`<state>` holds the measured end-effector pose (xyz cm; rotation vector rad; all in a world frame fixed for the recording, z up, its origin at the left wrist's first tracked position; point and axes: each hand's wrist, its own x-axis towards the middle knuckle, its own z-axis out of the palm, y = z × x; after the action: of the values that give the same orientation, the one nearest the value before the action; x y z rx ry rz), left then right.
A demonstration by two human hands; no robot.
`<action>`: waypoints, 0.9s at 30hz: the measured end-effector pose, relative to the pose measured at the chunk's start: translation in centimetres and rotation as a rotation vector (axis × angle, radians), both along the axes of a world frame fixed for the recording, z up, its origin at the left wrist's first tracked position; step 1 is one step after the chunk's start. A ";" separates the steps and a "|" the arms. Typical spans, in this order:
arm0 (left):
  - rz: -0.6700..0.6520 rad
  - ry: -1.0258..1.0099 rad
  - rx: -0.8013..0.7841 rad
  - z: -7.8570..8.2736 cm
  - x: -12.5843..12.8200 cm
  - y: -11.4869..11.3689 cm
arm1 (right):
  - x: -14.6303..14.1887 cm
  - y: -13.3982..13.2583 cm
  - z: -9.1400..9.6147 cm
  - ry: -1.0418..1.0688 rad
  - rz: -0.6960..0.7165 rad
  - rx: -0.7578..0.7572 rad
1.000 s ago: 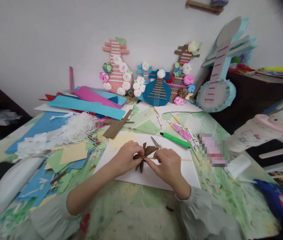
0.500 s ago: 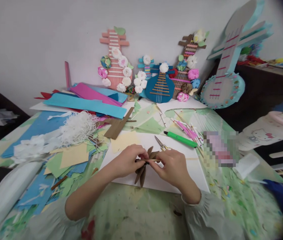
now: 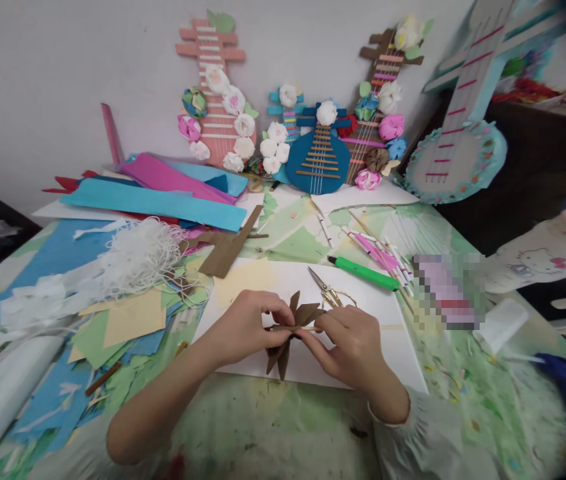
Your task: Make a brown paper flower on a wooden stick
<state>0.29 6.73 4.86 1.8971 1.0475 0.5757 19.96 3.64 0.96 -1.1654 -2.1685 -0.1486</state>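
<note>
Fingers [image 3: 273, 308] of my left hand [image 3: 243, 330] and right hand [image 3: 355, 343] are pinched from both sides onto the brown paper flower [image 3: 307, 312]. I hold it just above the white sheet [image 3: 393, 347] near the front edge of the bench [image 3: 273, 420]. Scissors [image 3: 327, 290] lie just behind it, with a green pen [image 3: 363, 272] farther back.

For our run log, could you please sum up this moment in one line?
left hand: pinching brown paper flower | right hand: pinching same flower by thin stick | beneath: white sheet | nearby: scissors
</note>
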 end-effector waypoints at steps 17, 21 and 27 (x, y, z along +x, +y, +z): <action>-0.009 0.066 0.017 -0.7 0.5 -0.1 | 0.5 0.2 -0.4 -0.111 0.023 -0.132; 0.014 0.137 0.080 -0.7 0.5 0.1 | 0.5 0.5 -0.6 -0.095 0.070 -0.187; 0.056 0.171 0.095 -0.3 0.2 0.1 | 0.3 0.9 -0.5 -0.090 0.255 -0.341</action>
<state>0.48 6.85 4.58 2.0341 1.2051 0.5099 20.23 4.56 0.45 -1.0621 -2.4666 0.2956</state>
